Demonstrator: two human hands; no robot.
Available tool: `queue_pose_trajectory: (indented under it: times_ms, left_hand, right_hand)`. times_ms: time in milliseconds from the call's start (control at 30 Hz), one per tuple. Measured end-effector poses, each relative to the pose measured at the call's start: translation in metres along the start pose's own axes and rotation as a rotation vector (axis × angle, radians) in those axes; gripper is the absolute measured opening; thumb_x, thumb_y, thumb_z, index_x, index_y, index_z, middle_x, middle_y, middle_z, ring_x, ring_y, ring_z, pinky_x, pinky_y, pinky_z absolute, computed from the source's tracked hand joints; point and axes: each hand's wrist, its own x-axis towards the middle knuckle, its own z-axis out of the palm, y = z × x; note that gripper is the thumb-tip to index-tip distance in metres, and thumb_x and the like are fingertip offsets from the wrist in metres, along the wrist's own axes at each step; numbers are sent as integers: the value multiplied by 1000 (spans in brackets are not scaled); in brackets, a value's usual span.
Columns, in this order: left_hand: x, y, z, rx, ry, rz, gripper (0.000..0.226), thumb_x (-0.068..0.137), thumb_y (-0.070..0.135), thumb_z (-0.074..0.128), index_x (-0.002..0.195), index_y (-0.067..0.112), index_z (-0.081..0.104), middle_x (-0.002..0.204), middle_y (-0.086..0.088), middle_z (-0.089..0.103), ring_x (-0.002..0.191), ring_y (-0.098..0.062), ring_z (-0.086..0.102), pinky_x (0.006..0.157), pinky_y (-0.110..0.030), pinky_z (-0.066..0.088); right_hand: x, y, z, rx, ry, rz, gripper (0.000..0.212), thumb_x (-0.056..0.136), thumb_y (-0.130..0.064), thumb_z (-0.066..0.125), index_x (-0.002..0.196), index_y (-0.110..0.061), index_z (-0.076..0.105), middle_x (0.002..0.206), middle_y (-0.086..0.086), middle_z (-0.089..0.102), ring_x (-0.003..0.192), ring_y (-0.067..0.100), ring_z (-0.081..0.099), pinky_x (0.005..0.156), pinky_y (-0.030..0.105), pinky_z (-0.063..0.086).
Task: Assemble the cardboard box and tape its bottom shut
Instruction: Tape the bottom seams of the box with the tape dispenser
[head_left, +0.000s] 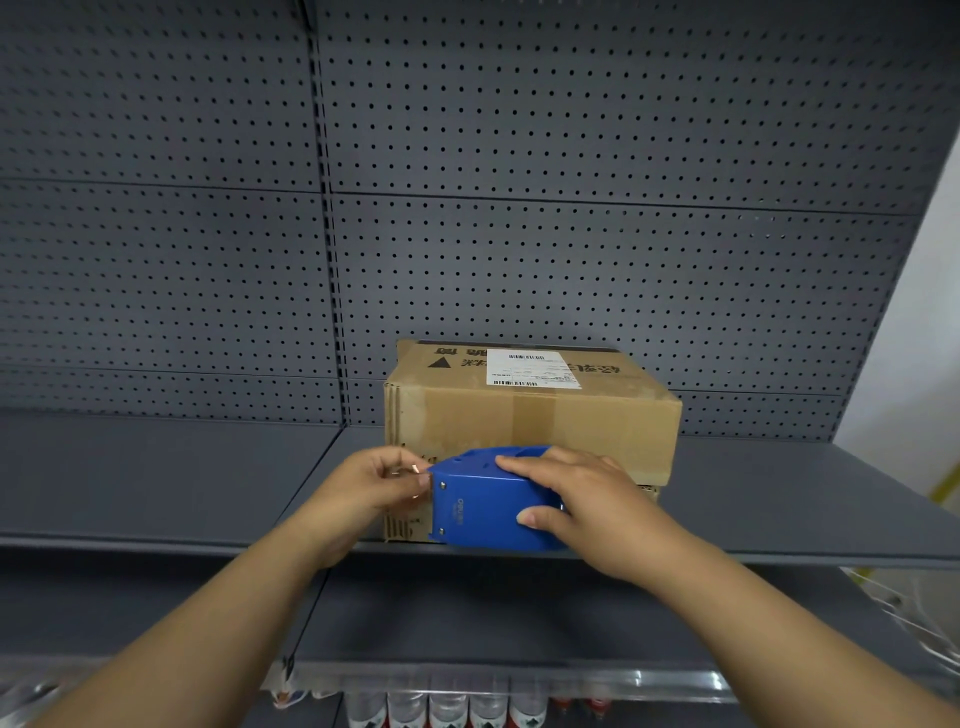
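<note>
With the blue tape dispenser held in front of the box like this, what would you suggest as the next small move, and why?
Probably draw the tape end out leftward and press it onto the cardboard box. The left hand pinches at the mouth of the blue tape dispenser, the right hand grips its body, and no length of tape is pulled out yet.

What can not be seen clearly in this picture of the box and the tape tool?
Head view:
- Tape roll: hidden inside the blue tape dispenser.
- Lower front of the cardboard box: covered by the dispenser and both hands.
- Shipping label: text too small.
- What the left hand pinches: too small to tell.
- Bottles: cut off by the bottom edge.
</note>
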Motion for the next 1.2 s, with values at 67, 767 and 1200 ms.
queue_pose_trajectory:
  times_ms: [67, 767, 1200]
  left_hand:
    - [-1, -1, -2, -14, 57, -18, 4, 82, 2, 63, 84, 4, 66, 90, -12, 72, 85, -25, 66, 84, -36, 54]
    - [9, -26, 1, 155, 607, 4, 11, 82, 21, 68, 75, 13, 70, 107, -2, 55, 100, -14, 53, 91, -28, 39]
    - [7, -30, 12, -15, 580, 106, 8, 84, 11, 65, 77, 15, 66, 98, 0, 65, 91, -10, 61, 75, -18, 45]
  right_hand:
    - [1, -2, 0, -9, 5, 3, 53, 90, -38, 51, 140, -39, 31, 129, -8, 50, 125, 14, 40, 104, 29, 25]
    - [12, -33, 10, -110, 54, 15, 53, 92, -40, 44, 142, -35, 27, 132, -3, 49, 123, 18, 43, 102, 32, 28]
    - [13, -33, 10, -124, 58, 50, 52, 93, -40, 43, 142, -34, 27, 131, -2, 50, 123, 19, 44, 102, 32, 29]
